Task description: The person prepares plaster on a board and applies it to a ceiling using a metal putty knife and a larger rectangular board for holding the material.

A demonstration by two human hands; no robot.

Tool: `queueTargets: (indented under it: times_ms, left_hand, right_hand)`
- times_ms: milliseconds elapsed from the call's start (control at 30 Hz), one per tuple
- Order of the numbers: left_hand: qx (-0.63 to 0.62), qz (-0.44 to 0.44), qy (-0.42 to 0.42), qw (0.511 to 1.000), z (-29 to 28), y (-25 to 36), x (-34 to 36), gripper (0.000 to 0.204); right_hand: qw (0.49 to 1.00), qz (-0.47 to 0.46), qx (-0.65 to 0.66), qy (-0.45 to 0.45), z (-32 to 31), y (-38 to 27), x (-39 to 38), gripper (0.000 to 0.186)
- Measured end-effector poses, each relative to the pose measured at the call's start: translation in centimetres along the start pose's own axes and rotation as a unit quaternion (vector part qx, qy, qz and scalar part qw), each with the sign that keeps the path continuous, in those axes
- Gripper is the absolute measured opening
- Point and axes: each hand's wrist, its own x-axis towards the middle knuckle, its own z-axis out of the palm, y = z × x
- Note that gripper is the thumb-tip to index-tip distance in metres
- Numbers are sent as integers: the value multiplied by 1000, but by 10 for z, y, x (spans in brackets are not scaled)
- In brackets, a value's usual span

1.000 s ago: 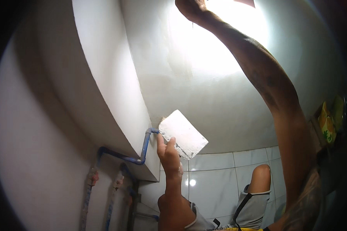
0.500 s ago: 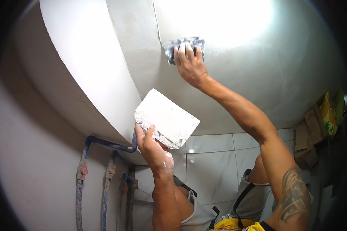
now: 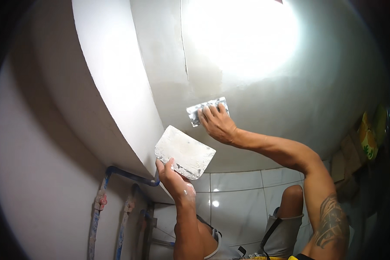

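My right hand (image 3: pixel 219 125) grips a flat putty knife (image 3: pixel 195 116), its dark blade smeared with white compound and held against the grey plastered wall (image 3: pixel 255 112). Closed around the lower edge of a white, putty-coated board (image 3: pixel 187 149) is my left hand (image 3: pixel 174 177), thumb on its face and fingers underneath. The board is tilted, with rough dried compound along its lower edge. A thin raised line of compound (image 3: pixel 184 52) runs down the wall above the knife. White smears mark my left wrist.
A white wall projection (image 3: pixel 112 65) rises at the left. Blue pipes (image 3: pixel 134 175) with red valves (image 3: pixel 100 202) stand below it. White tiles (image 3: pixel 234 201) lie beneath my arms. Cardboard boxes (image 3: pixel 351 151) and a yellow-green packet (image 3: pixel 368 138) are at the far right.
My right hand has brought the putty knife down the wall, closer to the board. The whole view has shifted upward, and more of the thin line on the wall shows.
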Motion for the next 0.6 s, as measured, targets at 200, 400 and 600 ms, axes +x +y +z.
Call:
queueTargets:
  times_ms: [200,400,600]
  left_hand:
    - [-17,-14,4,1000,-2,0,4,54]
    - [-27,-7,10,1000,-2,3,2,57]
    - [-10,-11,21,1000,13,-2,-6,53]
  right_hand:
    - [961,35,-121,245,-58,124,201,30]
    - [967,181,-8,181,-72,213,310,25]
    - [926,133,-243,258,24,192,252,30]
